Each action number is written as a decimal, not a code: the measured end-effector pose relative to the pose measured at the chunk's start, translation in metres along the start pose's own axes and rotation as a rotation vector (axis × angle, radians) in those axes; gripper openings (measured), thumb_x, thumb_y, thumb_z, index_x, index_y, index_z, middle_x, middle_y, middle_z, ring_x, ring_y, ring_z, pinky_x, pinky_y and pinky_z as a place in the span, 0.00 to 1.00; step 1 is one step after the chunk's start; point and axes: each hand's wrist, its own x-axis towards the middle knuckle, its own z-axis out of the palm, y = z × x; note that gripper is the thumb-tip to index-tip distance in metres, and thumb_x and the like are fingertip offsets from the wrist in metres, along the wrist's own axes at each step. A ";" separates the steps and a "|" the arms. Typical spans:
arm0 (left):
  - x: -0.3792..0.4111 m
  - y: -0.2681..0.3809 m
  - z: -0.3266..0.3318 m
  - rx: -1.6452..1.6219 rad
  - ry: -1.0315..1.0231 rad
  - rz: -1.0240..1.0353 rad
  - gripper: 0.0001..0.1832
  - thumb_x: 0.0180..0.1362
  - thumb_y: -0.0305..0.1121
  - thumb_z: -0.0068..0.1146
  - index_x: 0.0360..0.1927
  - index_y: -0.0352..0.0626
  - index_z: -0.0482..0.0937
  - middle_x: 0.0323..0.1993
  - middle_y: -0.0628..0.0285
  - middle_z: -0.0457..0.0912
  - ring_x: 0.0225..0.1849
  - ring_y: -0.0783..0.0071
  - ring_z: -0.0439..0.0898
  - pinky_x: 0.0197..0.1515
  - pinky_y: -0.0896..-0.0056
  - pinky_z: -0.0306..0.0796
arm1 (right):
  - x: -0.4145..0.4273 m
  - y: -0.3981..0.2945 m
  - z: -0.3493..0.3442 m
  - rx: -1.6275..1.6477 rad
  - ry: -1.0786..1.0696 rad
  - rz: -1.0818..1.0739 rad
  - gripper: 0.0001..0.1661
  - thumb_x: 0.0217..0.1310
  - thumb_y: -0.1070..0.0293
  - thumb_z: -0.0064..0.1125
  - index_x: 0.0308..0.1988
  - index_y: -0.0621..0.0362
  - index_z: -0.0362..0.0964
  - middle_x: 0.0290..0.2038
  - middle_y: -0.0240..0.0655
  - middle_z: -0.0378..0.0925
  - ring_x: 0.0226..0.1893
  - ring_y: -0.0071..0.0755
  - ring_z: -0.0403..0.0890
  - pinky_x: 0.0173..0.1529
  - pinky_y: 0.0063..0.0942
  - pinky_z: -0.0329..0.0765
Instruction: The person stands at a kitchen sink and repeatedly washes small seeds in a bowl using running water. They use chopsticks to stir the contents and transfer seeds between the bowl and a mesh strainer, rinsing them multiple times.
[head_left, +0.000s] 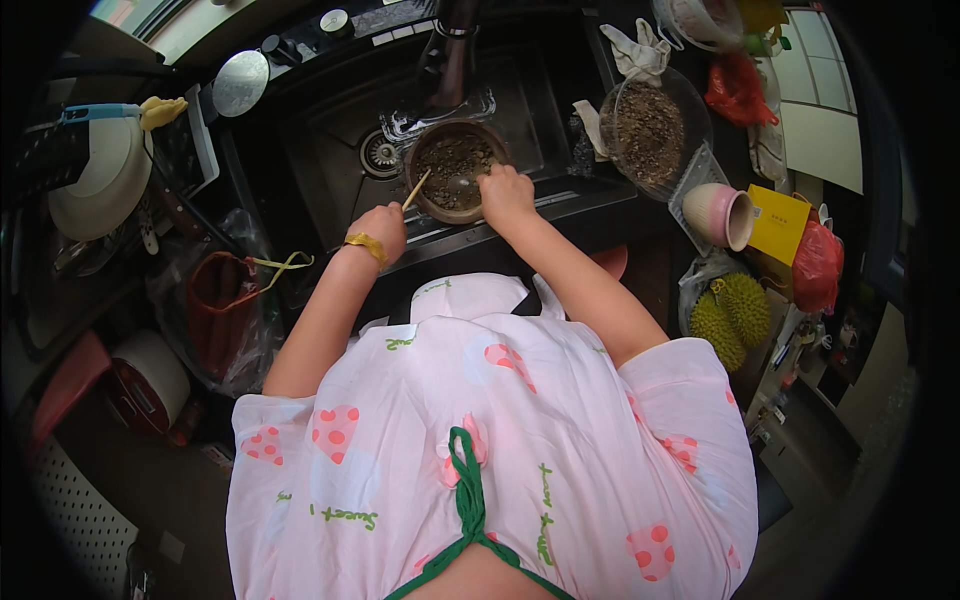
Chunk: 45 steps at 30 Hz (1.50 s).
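A round brown pot (415, 191) with dark, crumbly soil (454, 161) inside sits in the black sink (322, 124), to the right of the metal drain strainer (381, 153). In my left hand (381, 231) is a thin wooden stick (417, 190), its tip slanting over the pot's left side. My right hand (508, 196) is curled over the pot's right rim, with the fingertips inside by the soil and partly hidden. A small whitish spot lies on the soil near these fingertips; what it is I cannot tell. Over the pot hangs a dark faucet (450, 67).
On the right stand a clear bowl of soil (649, 131), white gloves (637, 49), a pink-and-cream vase (716, 216), a yellow box (778, 223) and spiky green durians (729, 319). At left are a red mesh bag (221, 307), a white bowl (101, 180) and a round metal lid (241, 82).
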 end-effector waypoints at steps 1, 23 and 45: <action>0.001 0.001 0.001 0.006 -0.012 -0.003 0.13 0.61 0.29 0.41 0.42 0.34 0.75 0.38 0.45 0.82 0.42 0.48 0.81 0.46 0.53 0.75 | 0.004 0.003 0.002 0.051 0.009 0.023 0.11 0.51 0.72 0.55 0.36 0.52 0.81 0.38 0.40 0.78 0.41 0.43 0.80 0.43 0.40 0.79; 0.005 0.011 0.005 0.040 -0.085 0.000 0.14 0.61 0.28 0.39 0.45 0.35 0.74 0.41 0.47 0.82 0.45 0.50 0.81 0.47 0.55 0.75 | 0.040 0.009 0.001 0.186 -0.248 0.232 0.10 0.55 0.70 0.54 0.35 0.59 0.81 0.36 0.45 0.82 0.39 0.48 0.83 0.41 0.40 0.80; 0.005 0.010 0.007 0.040 -0.084 0.019 0.14 0.60 0.27 0.41 0.45 0.35 0.75 0.41 0.46 0.82 0.45 0.50 0.81 0.47 0.56 0.75 | 0.034 0.017 -0.002 0.100 -0.212 0.106 0.10 0.53 0.75 0.53 0.33 0.60 0.81 0.34 0.45 0.82 0.38 0.46 0.84 0.40 0.39 0.81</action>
